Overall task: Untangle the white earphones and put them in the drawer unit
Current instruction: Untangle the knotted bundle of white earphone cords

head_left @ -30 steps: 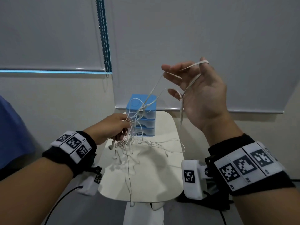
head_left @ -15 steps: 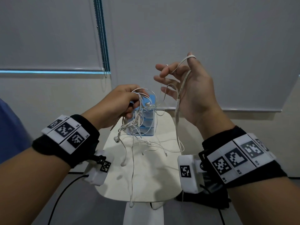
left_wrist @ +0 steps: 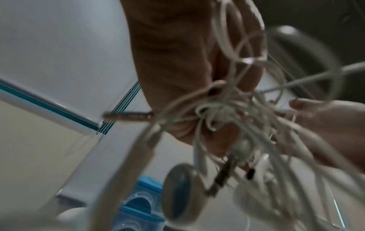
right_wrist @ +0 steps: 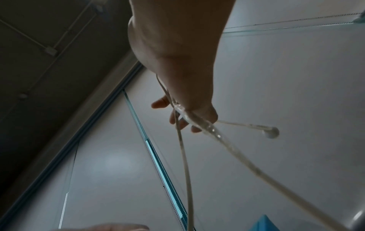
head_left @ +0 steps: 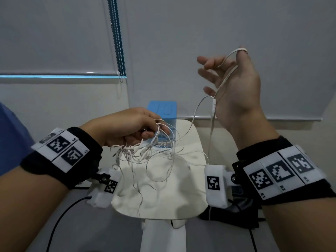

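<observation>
Above the small white table (head_left: pixel 192 202), the left hand (head_left: pixel 125 127) grips the tangle (head_left: pixel 145 151) of white earphones, fingers curled round the bundle. The right hand (head_left: pixel 234 88) is raised, fingers spread and loose, with one cord (head_left: pixel 225 77) looped over the thumb tip and hanging across the palm.

Compared with a second ago, the left hand is higher and nearer the right, so the cord between them is now slack. This suggests that a single strand is being fed out; the tangle itself remains knotted.

The cords are thin, round and flexible, and form many overlapping loops. An earbud (left_wrist: pixel 182 193) with a smooth hard disc face dangles below the left hand. The drawer unit (head_left: pixel 166 113), blue plastic, stands behind the tangle at the far table edge.
</observation>
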Action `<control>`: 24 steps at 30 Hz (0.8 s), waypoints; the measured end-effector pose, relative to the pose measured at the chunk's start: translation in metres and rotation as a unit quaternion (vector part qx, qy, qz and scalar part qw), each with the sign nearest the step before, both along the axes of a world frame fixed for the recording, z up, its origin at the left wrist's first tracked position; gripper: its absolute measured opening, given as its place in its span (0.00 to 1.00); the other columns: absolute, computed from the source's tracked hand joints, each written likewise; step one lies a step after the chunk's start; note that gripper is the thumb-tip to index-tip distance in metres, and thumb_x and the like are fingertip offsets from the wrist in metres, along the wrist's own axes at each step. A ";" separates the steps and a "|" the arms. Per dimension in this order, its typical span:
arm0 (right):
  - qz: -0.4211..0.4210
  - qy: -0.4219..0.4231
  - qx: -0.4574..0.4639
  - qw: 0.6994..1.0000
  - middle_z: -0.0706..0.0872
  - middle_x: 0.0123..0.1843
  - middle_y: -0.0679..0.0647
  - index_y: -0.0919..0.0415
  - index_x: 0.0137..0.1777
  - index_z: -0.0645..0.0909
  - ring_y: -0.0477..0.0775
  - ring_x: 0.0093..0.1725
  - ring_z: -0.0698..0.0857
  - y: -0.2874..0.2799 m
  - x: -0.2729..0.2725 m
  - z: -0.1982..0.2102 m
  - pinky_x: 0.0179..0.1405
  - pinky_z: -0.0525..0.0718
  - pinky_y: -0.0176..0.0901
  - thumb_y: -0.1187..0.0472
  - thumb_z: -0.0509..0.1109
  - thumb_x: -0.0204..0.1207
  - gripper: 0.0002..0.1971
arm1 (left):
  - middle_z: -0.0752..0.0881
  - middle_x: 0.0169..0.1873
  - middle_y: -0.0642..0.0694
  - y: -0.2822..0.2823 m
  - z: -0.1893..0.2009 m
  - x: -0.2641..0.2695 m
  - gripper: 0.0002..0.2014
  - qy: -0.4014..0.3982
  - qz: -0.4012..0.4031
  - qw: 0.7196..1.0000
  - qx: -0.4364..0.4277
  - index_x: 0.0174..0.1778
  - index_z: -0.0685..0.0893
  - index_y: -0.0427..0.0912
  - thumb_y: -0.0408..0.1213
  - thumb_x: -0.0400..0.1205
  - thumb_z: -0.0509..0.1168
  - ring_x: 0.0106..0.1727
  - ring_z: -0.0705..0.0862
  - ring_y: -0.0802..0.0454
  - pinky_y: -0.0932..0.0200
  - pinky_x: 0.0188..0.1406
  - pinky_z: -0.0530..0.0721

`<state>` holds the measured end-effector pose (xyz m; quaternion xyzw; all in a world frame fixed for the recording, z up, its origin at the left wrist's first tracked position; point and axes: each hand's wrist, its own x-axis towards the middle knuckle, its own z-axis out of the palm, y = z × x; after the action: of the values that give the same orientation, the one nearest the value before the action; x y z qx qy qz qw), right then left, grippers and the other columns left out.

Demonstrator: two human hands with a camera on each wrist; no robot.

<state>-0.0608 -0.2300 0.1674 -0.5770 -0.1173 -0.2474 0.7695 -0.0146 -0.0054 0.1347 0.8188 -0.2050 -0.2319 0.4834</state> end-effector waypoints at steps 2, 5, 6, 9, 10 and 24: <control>0.019 0.039 -0.003 0.999 0.92 0.62 0.53 0.56 0.40 0.80 0.57 0.63 0.89 0.000 -0.001 -0.008 0.57 0.76 0.56 0.40 0.42 0.91 0.31 | 0.67 0.25 0.46 0.003 0.001 -0.003 0.18 0.013 -0.018 1.000 0.019 0.57 0.92 0.36 0.26 0.88 0.55 0.19 0.55 0.57 0.67 0.16 0.51; 0.041 0.137 -0.020 0.990 0.92 0.62 0.59 0.57 0.41 0.79 0.65 0.55 0.92 0.004 0.000 -0.025 0.50 0.82 0.53 0.37 0.44 0.90 0.32 | 0.69 0.25 0.46 0.006 -0.001 -0.010 0.17 0.020 -0.055 0.995 0.085 0.57 0.93 0.38 0.26 0.88 0.56 0.21 0.55 0.56 0.65 0.18 0.51; 0.049 0.182 -0.040 0.981 0.91 0.60 0.61 0.58 0.40 0.79 0.67 0.52 0.91 0.005 0.001 -0.031 0.46 0.84 0.52 0.36 0.44 0.89 0.33 | 0.70 0.26 0.46 0.006 -0.002 -0.012 0.17 0.013 -0.055 0.993 0.107 0.56 0.93 0.38 0.27 0.88 0.57 0.21 0.56 0.55 0.64 0.18 0.52; 0.070 0.298 -0.143 0.941 0.88 0.56 0.65 0.61 0.43 0.80 0.73 0.47 0.92 0.008 0.004 -0.055 0.32 0.88 0.50 0.32 0.44 0.88 0.36 | 0.71 0.26 0.45 0.009 -0.008 -0.013 0.15 -0.007 -0.023 0.994 0.103 0.55 0.93 0.38 0.28 0.89 0.59 0.22 0.57 0.55 0.64 0.18 0.53; 0.075 0.323 -0.181 0.926 0.87 0.58 0.68 0.62 0.45 0.79 0.75 0.47 0.92 0.007 0.004 -0.063 0.29 0.87 0.48 0.31 0.44 0.87 0.36 | 0.71 0.26 0.45 0.011 -0.008 -0.012 0.15 -0.012 -0.008 0.996 0.083 0.54 0.93 0.37 0.28 0.89 0.58 0.22 0.57 0.55 0.65 0.18 0.53; 0.149 0.263 -0.322 0.897 0.85 0.39 0.62 0.62 0.51 0.83 0.50 0.21 0.66 0.006 0.003 -0.061 0.19 0.62 0.35 0.46 0.71 0.82 0.17 | 0.73 0.25 0.44 0.017 0.035 -0.009 0.17 -0.124 0.087 0.967 -0.204 0.54 0.87 0.32 0.27 0.89 0.52 0.18 0.60 0.58 0.68 0.14 0.58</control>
<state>-0.0574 -0.2241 0.1066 -0.8131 -0.0686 0.0817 0.5723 -0.0237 0.0112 0.1695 0.7402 -0.2343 -0.0394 0.6291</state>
